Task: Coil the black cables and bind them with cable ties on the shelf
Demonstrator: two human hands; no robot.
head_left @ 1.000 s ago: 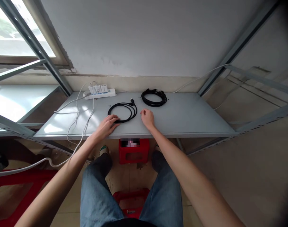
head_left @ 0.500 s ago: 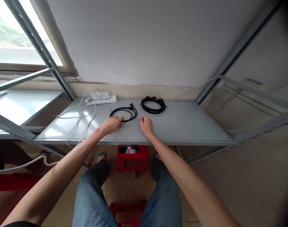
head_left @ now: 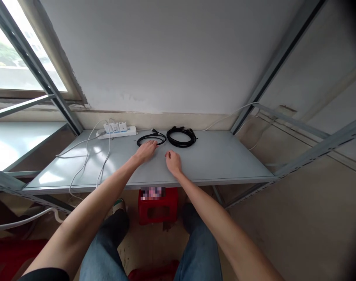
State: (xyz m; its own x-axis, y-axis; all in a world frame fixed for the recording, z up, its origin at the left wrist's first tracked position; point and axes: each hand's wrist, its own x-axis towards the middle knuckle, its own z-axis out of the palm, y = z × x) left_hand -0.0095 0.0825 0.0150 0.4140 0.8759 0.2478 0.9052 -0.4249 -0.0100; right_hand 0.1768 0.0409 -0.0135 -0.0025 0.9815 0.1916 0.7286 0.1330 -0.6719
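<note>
A thin black cable coil (head_left: 142, 139) lies on the grey metal shelf (head_left: 213, 164), one connector end at its back. My left hand (head_left: 147, 150) rests palm down at the coil's front edge, fingers stretched over it and hiding part of the loop. To its right, my right hand (head_left: 173, 161) sits on the shelf with the fingers curled in, and nothing shows in them. Behind that hand is a thicker black cable coil (head_left: 182, 146), close beside the thin one. Neither hand touches the thicker coil.
A white power strip (head_left: 123, 133) with several plugs stands at the back left, its white cords (head_left: 86, 158) trailing over the front edge. Metal uprights (head_left: 255, 99) frame the shelf. Beneath is a red stool (head_left: 158, 219); a wall rises behind.
The view has shifted, so the shelf sits lower and further left. My left hand has moved right and away from me, and the thin coil's front has been pushed back. My right hand stays curled.
</note>
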